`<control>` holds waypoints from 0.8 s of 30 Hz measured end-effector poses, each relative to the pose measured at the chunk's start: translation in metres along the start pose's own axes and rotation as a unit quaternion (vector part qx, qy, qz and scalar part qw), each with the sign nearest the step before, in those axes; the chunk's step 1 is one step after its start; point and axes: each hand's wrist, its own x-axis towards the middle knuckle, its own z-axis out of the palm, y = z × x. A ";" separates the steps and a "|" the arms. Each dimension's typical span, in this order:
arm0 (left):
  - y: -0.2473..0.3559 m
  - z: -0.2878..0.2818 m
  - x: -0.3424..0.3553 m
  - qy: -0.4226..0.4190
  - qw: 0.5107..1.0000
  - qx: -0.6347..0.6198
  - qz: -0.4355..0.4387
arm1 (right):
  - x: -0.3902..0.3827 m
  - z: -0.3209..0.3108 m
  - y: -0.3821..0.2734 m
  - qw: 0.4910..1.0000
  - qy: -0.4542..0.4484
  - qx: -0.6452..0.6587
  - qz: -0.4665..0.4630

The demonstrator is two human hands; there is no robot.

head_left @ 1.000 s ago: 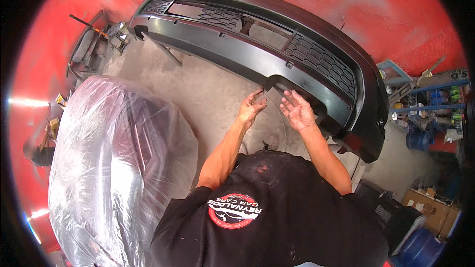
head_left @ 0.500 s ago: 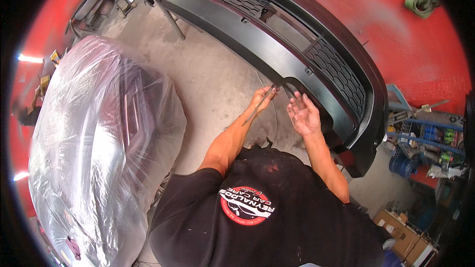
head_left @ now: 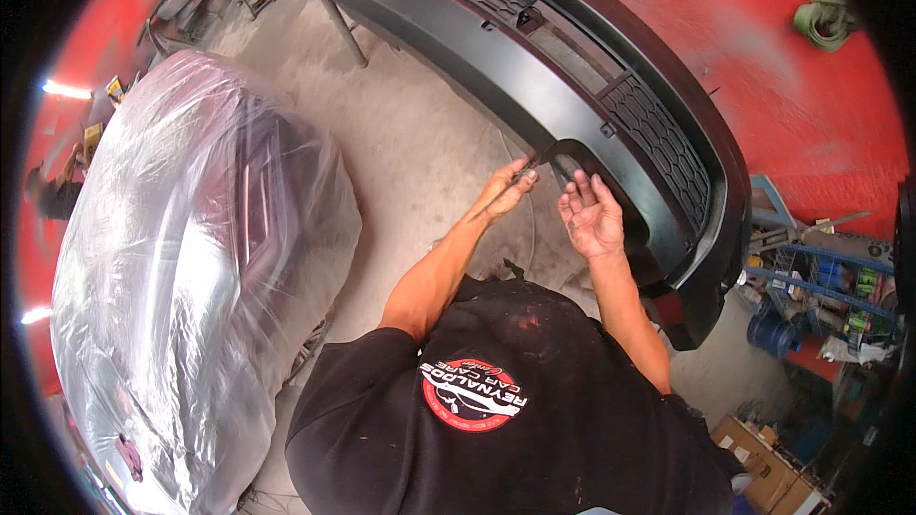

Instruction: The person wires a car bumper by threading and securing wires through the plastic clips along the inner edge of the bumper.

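one bumper (head_left: 477, 62) on stand (head_left: 343, 33), likely raised for reach | left grip (head_left: 508, 189) pinching thin strip (head_left: 522, 173) | right grip (head_left: 595, 221): can't tell if pinching

The bumper (head_left: 563, 105) is before the person (head_left: 401, 439) — wall (head_left: 744, 67) behind it, coil (head_left: 825, 19) on the wall; plastic sheeting (head_left: 191, 305) left, shelving (head_left: 830, 292) beyond the bumper's right end.

Clear plastic sheeting (head_left: 181, 296) bulges in a large, wrinkled mound at left. A green coil (head_left: 825, 21) hangs on the red wall (head_left: 735, 57). Blue shelving (head_left: 830, 296) stands at right, a cardboard box (head_left: 778, 486) at lower right.
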 end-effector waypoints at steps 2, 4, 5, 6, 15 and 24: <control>-0.001 0.002 -0.001 0.025 0.998 -0.056 0.003 | 0.001 0.004 -0.002 1.000 -0.005 0.012 -0.015; -0.029 -0.014 0.018 0.010 0.998 -0.057 0.034 | 0.001 0.011 -0.002 1.000 -0.006 0.008 -0.006; -0.039 -0.018 0.026 0.014 0.997 -0.064 0.035 | 0.002 0.011 -0.003 1.000 -0.002 0.011 -0.006; -0.046 -0.025 0.033 -0.017 0.998 -0.016 0.061 | 0.002 0.012 -0.003 1.000 -0.003 0.004 -0.002; -0.044 -0.012 0.050 -0.016 0.980 0.196 0.026 | -0.006 0.004 -0.001 0.999 0.039 0.011 0.018; -0.048 -0.011 0.071 0.012 0.992 0.120 0.038 | -0.003 0.008 -0.002 0.999 0.031 0.018 0.003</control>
